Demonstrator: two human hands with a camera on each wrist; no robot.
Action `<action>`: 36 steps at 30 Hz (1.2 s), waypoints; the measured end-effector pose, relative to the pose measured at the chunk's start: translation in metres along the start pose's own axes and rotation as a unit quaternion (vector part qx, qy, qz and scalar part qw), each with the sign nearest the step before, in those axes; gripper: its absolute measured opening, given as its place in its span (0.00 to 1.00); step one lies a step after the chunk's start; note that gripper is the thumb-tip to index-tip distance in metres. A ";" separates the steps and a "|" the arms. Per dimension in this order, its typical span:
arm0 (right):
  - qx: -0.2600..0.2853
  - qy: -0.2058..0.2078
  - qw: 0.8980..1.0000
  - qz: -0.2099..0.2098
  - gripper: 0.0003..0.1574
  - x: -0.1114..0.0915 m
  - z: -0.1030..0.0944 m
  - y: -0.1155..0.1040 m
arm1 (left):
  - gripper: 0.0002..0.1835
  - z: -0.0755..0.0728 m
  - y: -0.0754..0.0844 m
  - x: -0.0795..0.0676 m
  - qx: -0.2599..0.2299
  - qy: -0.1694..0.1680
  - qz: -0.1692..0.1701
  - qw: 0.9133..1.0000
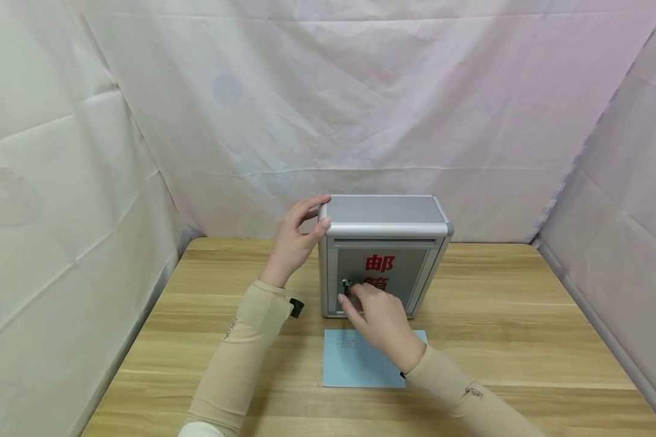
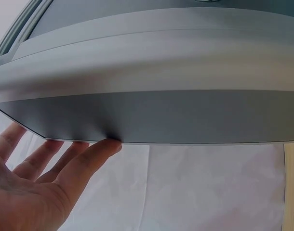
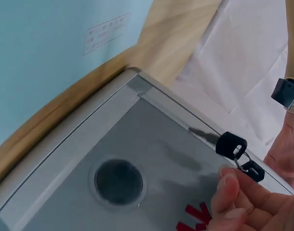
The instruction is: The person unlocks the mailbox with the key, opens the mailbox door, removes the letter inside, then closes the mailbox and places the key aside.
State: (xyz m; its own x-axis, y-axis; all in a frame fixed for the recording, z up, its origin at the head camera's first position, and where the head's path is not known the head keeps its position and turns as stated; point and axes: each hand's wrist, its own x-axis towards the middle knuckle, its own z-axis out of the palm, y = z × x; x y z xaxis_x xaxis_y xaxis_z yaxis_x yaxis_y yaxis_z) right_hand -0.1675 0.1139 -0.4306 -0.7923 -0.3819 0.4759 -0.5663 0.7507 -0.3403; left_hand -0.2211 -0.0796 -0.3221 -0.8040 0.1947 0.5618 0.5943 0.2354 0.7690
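Note:
A grey metal mailbox (image 1: 382,209) with red characters (image 1: 379,263) on its door stands upright on the table. My left hand (image 1: 292,243) rests at its top left corner, thumb toward the front and the other fingers behind. In the left wrist view those fairly straight fingers touch the edge of the top panel (image 2: 185,115). My right hand (image 1: 382,318) is at the lock (image 1: 345,282) on the door's left side. Two black-headed keys (image 3: 225,144) on a ring show beside its bent fingers (image 3: 227,187); whether they pinch a key is unclear.
A light blue envelope-like sheet (image 1: 361,370) with small printing lies flat in front of the mailbox, partly under the right forearm. A narrow slot (image 1: 384,241) runs above the door. White cloth (image 1: 328,97) hangs behind the wooden table (image 1: 497,340) and at both sides.

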 end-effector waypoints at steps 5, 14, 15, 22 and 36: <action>0.039 -0.037 0.998 0.041 0.27 0.001 0.006 -0.002 | 0.24 0.001 -0.003 0.000 -0.002 0.002 0.000 1.000; 0.139 -0.060 0.982 0.110 0.38 0.001 0.014 -0.006 | 0.24 0.002 -0.001 0.000 -0.005 0.005 -0.002 1.000; 0.142 -0.059 0.982 0.112 0.38 0.002 0.015 -0.006 | 0.24 0.002 -0.001 0.000 -0.005 0.005 -0.002 1.000; 0.164 -0.079 0.975 0.128 0.33 0.003 0.015 -0.007 | 0.25 0.003 -0.011 0.001 -0.006 0.004 0.002 1.000; 0.168 -0.082 0.970 0.157 0.30 0.004 0.014 -0.008 | 0.29 0.006 -0.040 0.004 -0.001 0.010 -0.007 1.000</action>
State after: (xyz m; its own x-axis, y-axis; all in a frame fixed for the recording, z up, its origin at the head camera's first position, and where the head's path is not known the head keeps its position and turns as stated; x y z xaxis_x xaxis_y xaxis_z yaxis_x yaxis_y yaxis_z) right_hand -0.1693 0.0986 -0.4377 -0.9475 -0.2643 0.1798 -0.3114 0.6364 -0.7057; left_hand -0.2474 -0.0828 -0.3521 -0.8126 0.1725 0.5567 0.5828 0.2354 0.7778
